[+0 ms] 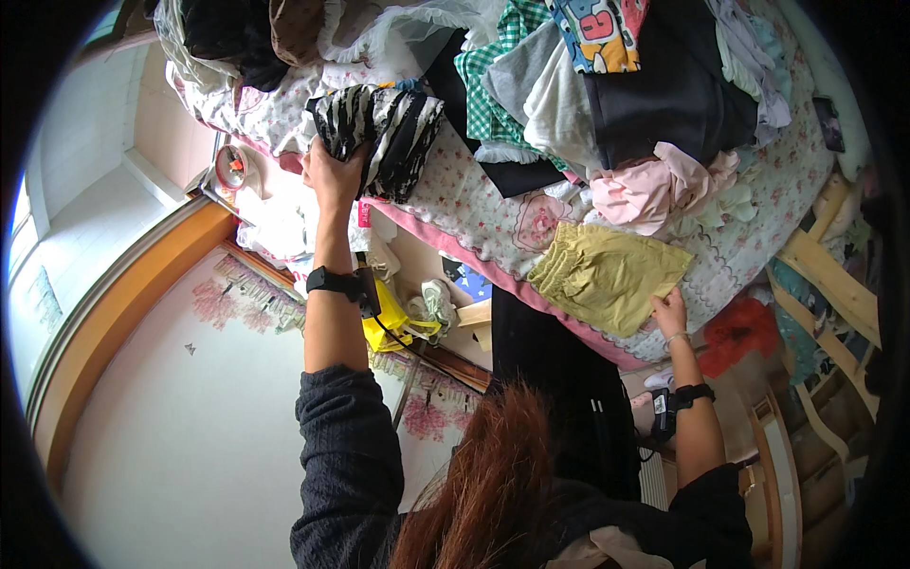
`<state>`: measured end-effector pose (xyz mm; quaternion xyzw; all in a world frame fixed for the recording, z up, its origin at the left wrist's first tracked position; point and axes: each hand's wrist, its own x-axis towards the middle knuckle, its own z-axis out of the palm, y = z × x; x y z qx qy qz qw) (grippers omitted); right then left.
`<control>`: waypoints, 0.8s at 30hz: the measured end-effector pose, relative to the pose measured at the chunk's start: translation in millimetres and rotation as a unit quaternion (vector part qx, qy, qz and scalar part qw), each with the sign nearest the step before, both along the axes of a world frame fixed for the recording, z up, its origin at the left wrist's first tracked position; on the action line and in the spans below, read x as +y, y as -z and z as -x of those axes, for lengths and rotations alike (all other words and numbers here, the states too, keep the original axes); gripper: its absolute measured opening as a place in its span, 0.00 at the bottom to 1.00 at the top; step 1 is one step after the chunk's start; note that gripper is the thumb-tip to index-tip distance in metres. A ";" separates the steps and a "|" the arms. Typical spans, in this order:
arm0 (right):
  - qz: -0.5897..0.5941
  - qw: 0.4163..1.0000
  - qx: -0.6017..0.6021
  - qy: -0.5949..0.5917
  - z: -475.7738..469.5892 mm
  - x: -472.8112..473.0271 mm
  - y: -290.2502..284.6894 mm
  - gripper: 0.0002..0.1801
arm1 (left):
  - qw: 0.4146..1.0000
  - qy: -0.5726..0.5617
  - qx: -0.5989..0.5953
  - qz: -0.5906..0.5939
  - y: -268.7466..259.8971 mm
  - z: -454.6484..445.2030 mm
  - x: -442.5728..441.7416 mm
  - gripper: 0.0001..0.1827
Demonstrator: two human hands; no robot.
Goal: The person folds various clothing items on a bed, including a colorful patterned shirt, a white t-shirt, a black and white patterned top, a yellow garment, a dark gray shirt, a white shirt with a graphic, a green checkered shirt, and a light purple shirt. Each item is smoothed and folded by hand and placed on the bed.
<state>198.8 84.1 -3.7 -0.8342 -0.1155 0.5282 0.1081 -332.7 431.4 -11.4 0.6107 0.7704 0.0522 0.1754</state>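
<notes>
My left hand [335, 171] grips a black-and-white striped garment [387, 139], folded into a compact bundle, at the left part of the bed. With its fingers on the lower right corner of yellow-green shorts [608, 274], my right hand [670, 313] pinches the cloth. The shorts lie spread near the bed's edge, their gathered waistband to the left. Just beyond them is a crumpled pink garment [650, 188].
A heap of clothes, with a green gingham garment [490, 107] and dark cloth [661, 107], covers the floral bedspread [455, 167]. Dark and white clothes lie at upper left. A phone [829, 124] rests far right, near wooden slats [828, 284]. A yellow bag [384, 320] stands below the bed's edge.
</notes>
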 end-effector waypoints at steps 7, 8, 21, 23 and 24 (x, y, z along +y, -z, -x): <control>0.057 0.995 -0.068 -0.043 2.3 3.0 13.5 0.20 | 0.990 -0.022 -0.041 -0.136 3.9 -5.3 13.4 0.49; 0.074 0.992 -0.089 -0.056 2.4 2.6 15.5 0.21 | 0.992 -0.049 -0.027 -0.116 2.8 -5.8 13.1 0.47; 0.092 0.971 -0.173 -0.138 0.5 -3.1 26.5 0.25 | 0.950 0.241 -0.105 -0.171 -38.9 -32.1 -41.5 0.13; 0.080 0.977 -0.158 -0.116 -1.7 -3.7 29.2 0.26 | 0.973 0.126 -0.142 -0.134 -35.4 -29.0 -53.5 0.13; 0.095 0.971 -0.170 -0.136 -3.5 -4.0 31.2 0.26 | 0.984 0.057 -0.117 -0.120 -35.9 -22.9 -62.6 0.19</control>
